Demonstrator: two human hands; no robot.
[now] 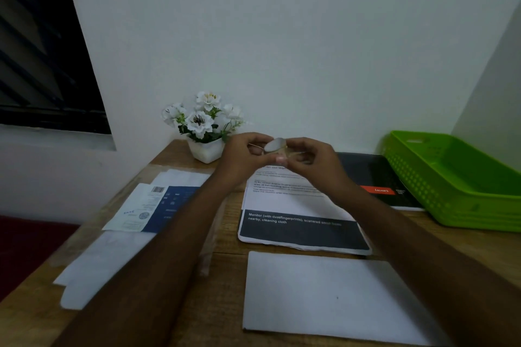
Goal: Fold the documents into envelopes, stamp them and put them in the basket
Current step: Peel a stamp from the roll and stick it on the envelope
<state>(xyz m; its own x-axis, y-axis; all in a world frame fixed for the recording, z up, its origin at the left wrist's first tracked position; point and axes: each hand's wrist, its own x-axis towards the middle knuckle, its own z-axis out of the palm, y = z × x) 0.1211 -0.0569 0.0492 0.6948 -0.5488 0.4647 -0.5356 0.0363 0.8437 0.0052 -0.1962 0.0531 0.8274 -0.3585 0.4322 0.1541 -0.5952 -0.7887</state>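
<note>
Pinching from both sides: left hand [245, 155] and right hand [310, 159], fingers curled, fingertips closed on a small pale round piece [275, 145], held up above the far end of the wooden desk [225, 304], just in front of the potted white flowers [205, 127]. Too small and blurred to name for certain; judging by the task, probably the stamp, perhaps being opened or readied. Seems hard, light and smooth; safest held by the rim, away from any inked face.

Below the hands, flat on the desk: a stack of printed documents [298, 222] with a dark band along the near edge. Nearer, apart from the stack, a plain white sheet [324, 296], blank side up; paper or envelope, cannot tell. Thin, light, limp stuff by the look: apt to sag when lifted by one corner, to slide off the sheets beneath, to keep any crease pressed into it. Better taken by two opposite edges, thumb on top, fingers under, and folded against the desk.

On the left, a blue-and-white leaflet [152, 208] lying over pale sheets. On the right, a green basket [428, 194], open-topped, beside a black folder [377, 175], within easy reach for dropping finished envelopes.
</note>
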